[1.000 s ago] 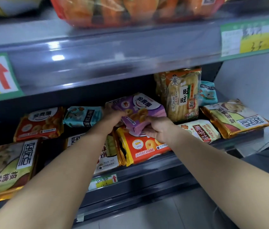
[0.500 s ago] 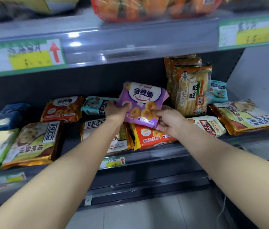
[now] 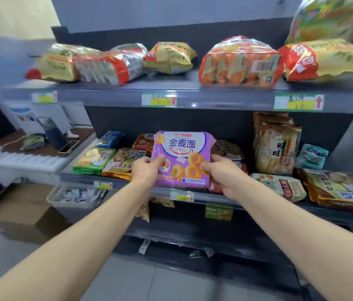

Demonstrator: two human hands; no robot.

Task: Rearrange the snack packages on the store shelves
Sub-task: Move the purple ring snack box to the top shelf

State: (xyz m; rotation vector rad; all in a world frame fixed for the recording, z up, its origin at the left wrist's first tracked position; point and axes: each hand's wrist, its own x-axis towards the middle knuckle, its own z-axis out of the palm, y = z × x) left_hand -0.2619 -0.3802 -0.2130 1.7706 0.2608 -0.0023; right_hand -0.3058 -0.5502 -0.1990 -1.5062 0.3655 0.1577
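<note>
Both hands are gripping the purple snack pack (image 3: 182, 159), left hand (image 3: 147, 170) and right hand (image 3: 221, 172) pinching its lower corners, holding it upright before the middle shelf (image 3: 214, 199); placing is pending, neighbours lying jumbled.

Glossy film, dull metal
The gripped purple pack (image 3: 182, 159) is shiny plastic; the shelf edge (image 3: 214, 103) above it looks smooth grey metal.
</note>
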